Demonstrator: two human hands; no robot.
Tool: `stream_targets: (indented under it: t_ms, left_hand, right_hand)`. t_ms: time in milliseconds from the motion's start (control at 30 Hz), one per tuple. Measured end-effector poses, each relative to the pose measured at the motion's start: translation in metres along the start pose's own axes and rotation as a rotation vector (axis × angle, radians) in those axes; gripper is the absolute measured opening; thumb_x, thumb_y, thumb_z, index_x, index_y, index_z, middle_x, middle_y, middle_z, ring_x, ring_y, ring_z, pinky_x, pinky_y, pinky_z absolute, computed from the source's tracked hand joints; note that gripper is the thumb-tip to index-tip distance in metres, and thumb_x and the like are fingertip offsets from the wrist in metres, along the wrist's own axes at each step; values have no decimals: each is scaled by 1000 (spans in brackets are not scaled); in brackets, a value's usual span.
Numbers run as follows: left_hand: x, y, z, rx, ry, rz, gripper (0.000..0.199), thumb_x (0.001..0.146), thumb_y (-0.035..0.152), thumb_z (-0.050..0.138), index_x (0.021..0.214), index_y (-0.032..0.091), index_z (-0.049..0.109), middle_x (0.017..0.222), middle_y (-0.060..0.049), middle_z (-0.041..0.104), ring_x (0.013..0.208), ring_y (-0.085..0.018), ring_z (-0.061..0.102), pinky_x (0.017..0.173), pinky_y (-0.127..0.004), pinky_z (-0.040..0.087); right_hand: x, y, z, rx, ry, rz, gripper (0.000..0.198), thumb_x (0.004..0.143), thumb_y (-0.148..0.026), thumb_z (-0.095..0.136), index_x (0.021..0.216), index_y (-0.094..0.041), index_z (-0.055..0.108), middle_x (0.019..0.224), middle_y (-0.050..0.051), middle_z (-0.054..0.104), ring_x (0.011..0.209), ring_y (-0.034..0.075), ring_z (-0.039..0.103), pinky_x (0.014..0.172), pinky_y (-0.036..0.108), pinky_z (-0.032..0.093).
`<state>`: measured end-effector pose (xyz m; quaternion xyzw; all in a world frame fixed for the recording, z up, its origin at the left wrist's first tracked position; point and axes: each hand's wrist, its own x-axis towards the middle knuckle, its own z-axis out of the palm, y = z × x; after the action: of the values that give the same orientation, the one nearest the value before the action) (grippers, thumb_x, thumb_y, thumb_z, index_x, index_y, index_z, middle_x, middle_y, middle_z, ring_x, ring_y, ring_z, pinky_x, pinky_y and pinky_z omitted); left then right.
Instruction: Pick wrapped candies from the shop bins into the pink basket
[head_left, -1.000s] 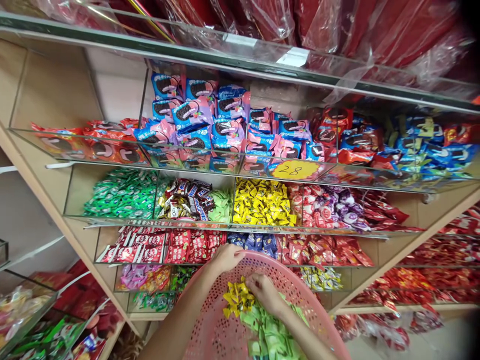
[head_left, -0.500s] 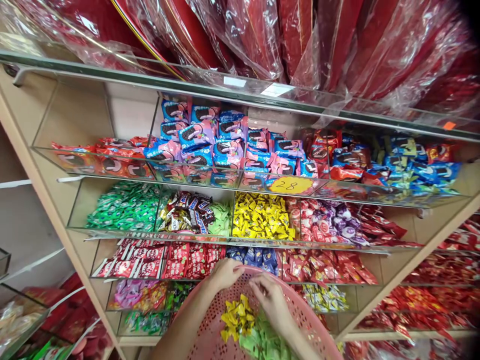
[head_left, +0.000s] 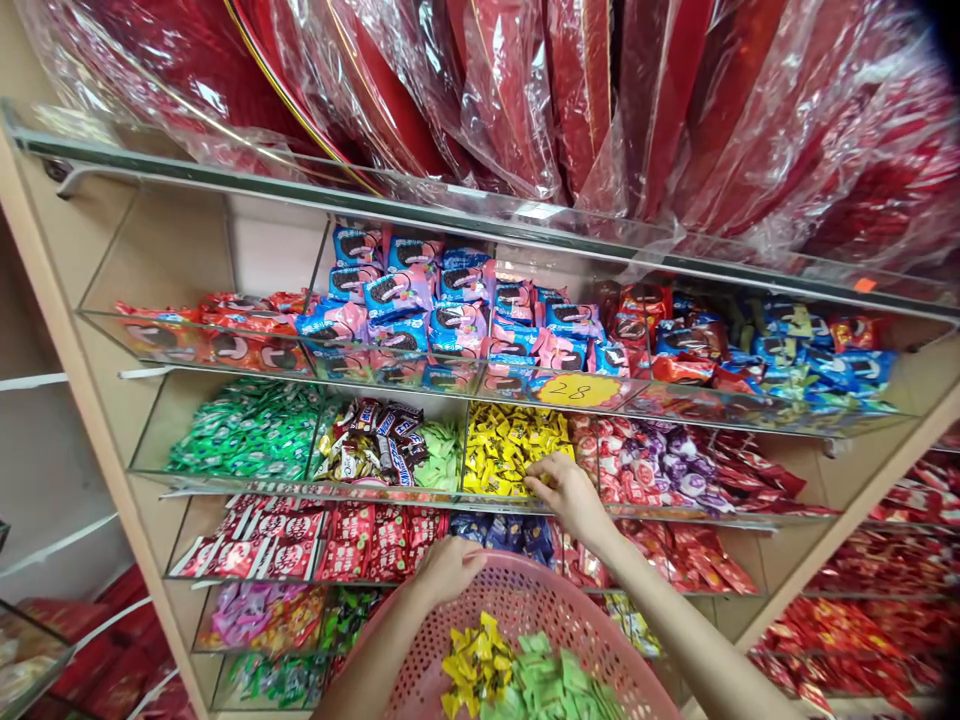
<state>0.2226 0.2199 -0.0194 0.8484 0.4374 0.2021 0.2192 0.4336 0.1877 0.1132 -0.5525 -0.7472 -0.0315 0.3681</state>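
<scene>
My left hand (head_left: 450,570) is closed over the far rim of a pink perforated plastic basket (head_left: 525,580). Inside the basket lie a small heap of yellow-wrapped candies (head_left: 480,665) and a larger heap of pale green packets (head_left: 559,680). My right hand (head_left: 574,500) is raised beyond the basket, at the front edge of a clear compartment of yellow-wrapped candies (head_left: 514,440). Its fingers are loosely bent and apart, pointing left over the candies; nothing shows in them, though the palm side is partly hidden.
Left of the yellow candies are chocolate bars (head_left: 394,440) and green-wrapped sweets (head_left: 247,430); purple-wrapped sweets (head_left: 682,465) lie to the right. A glass shelf edge with a yellow price tag (head_left: 577,389) runs above my right hand. Blue cookie packs (head_left: 397,292) sit higher.
My right hand has moved up from over the basket to the yellow candy compartment. My left hand stays on the basket rim. The view has shifted slightly.
</scene>
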Motion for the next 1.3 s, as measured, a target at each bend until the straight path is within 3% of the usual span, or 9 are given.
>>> stream_targets:
  t_ms: [133, 300, 567, 667, 800, 967, 1133, 1300]
  left_hand:
    - [-1, 3, -3, -1, 3, -6, 33, 84, 41, 39, 61, 18, 47, 57, 1, 50, 55, -10, 41, 52, -24, 18]
    - [-1, 0, -1, -10, -5, 9, 33, 85, 40, 38, 62, 18, 48, 60, 1, 54, 58, -11, 45, 53, -24, 20]
    - [-2, 3, -3, 9, -13, -1, 34, 85, 42, 39, 62, 19, 49, 61, 0, 56, 57, -11, 46, 53, -23, 21]
    - [-2, 6, -5, 11, -12, 11, 35, 86, 43, 39, 65, 19, 54, 63, 0, 60, 59, -11, 49, 53, -23, 22]
    - [0, 7, -7, 17, -68, -11, 34, 84, 44, 41, 71, 20, 62, 68, -1, 63, 62, -12, 52, 53, -22, 23]
    - [-1, 7, -6, 34, -29, 7, 37, 87, 42, 37, 70, 19, 61, 67, -1, 63, 60, -11, 50, 52, -23, 23]
    - [-2, 4, -2, 35, -2, 20, 36, 87, 41, 39, 67, 19, 59, 67, -1, 64, 62, -12, 52, 53, -23, 23]
    - [0, 4, -3, 41, -16, 9, 36, 88, 42, 38, 70, 19, 60, 68, -1, 65, 62, -12, 54, 53, -24, 22]
  right_hand:
    - [2, 1, 6, -110, -73, -49, 21, 89, -24, 47, 81, -20, 67, 84, 6, 62, 84, 20, 57, 76, 31, 44]
    - [1, -6, 1, -126, 6, -82, 23, 91, -25, 44, 82, -20, 65, 84, 7, 61, 84, 21, 56, 76, 32, 44]
    - [-7, -26, -18, 146, 87, -87, 24, 92, -35, 49, 84, -21, 66, 87, 7, 62, 84, 20, 57, 76, 34, 45]
    - [-23, -45, -18, 288, 21, -136, 22, 92, -34, 50, 85, -21, 65, 89, 6, 62, 86, 18, 57, 77, 31, 45]
    - [-53, -55, 8, 355, -263, -138, 20, 92, -30, 51, 81, -21, 65, 83, 3, 64, 81, 17, 58, 74, 28, 44]
    - [-91, -32, 62, 223, -482, -82, 19, 88, -17, 50, 73, -20, 63, 80, 2, 65, 77, 16, 58, 70, 26, 43]
    - [-108, -13, 95, 143, -549, -48, 18, 83, -11, 49, 71, -19, 61, 80, 3, 64, 76, 16, 58, 70, 25, 43]
    - [-108, -17, 97, 23, -473, 13, 14, 82, -12, 52, 75, -18, 61, 86, 6, 61, 86, 19, 56, 77, 29, 43]
